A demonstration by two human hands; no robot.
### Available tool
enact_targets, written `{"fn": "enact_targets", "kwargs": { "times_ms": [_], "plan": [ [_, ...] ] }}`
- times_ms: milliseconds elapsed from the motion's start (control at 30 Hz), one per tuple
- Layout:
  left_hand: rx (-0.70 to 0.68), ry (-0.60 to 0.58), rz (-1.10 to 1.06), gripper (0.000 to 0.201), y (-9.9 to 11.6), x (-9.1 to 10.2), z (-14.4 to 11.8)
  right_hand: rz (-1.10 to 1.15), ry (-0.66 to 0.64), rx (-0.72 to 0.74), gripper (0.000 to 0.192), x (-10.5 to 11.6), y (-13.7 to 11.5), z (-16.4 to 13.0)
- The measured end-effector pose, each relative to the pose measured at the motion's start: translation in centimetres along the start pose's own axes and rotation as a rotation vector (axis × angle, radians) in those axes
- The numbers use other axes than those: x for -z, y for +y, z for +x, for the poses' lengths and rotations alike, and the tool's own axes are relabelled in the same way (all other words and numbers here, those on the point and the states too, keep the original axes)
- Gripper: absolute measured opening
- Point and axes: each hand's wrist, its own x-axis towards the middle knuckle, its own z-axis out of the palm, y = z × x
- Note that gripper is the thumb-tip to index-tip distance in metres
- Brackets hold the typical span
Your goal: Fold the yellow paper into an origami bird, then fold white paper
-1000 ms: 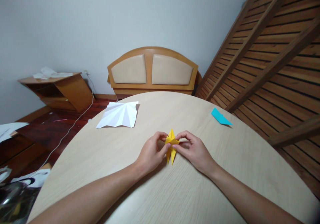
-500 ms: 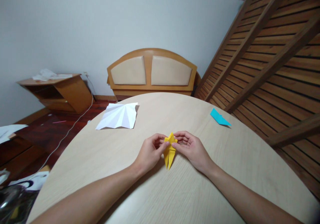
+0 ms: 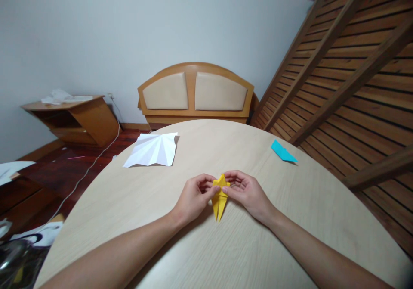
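Note:
Between my two hands is a yellow folded paper figure [image 3: 220, 200], with a pointed top, small side flaps and two long points that aim down toward me. My left hand [image 3: 197, 195] pinches its left side, thumb on the front face. On the right side, my right hand [image 3: 249, 193] grips it the same way, its thumb close to the other one. The fingers behind the paper are partly hidden. Whether the figure touches the table under it, I cannot tell.
A creased white paper sheet [image 3: 153, 151] lies on the round wooden table [image 3: 206, 138] at the far left. Toward the right edge is a blue folded paper [image 3: 284, 152]. Behind the table stands a padded headboard [image 3: 195, 91], and a slatted wooden frame [image 3: 348, 78] leans at the right.
Both hands and the yellow paper figure have shifted very slightly down toward me. The grip is the same, and the white and blue papers stay where they were.

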Motion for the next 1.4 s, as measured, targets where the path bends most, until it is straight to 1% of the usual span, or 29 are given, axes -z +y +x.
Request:
{"fn": "enact_targets", "kwargs": {
  "times_ms": [167,400,500,567,733,900,1100,1267,1400],
  "plan": [
    [0.044,-0.025,0.003,0.041,0.6,-0.2,-0.3,0.015,0.004,0.007,0.028,0.0,-0.1,0.0],
    [0.075,-0.019,0.005,0.041,0.5,-0.2,-0.3,0.0,0.001,0.024,0.025,-0.1,-0.3,0.0],
    [0.079,-0.013,-0.015,0.041,0.3,-0.2,-0.2,0.019,0.006,0.009,0.026,-0.1,-0.2,0.0],
    [0.07,0.01,-0.02,0.041,0.3,-0.1,-0.1,0.032,0.002,-0.008,0.029,-0.2,0.0,0.1],
    [0.043,0.079,-0.018,0.041,0.0,0.2,0.4,0.019,-0.055,-0.038,0.037,0.0,0.7,0.3],
    [0.069,0.052,-0.006,0.041,0.0,0.4,0.4,0.027,-0.03,-0.029,0.04,0.3,0.8,0.4],
    [0.053,0.031,0.032,0.033,0.5,0.6,0.3,0.033,0.003,-0.023,0.042,0.4,0.3,0.3],
    [0.038,-0.006,0.013,0.03,0.9,0.6,0.3,0.026,0.028,-0.019,0.042,0.4,0.2,0.3],
    [0.012,0.018,0.007,0.031,0.7,0.5,0.4,0.051,0.019,-0.007,0.045,0.4,0.2,0.3]
  ]
}}
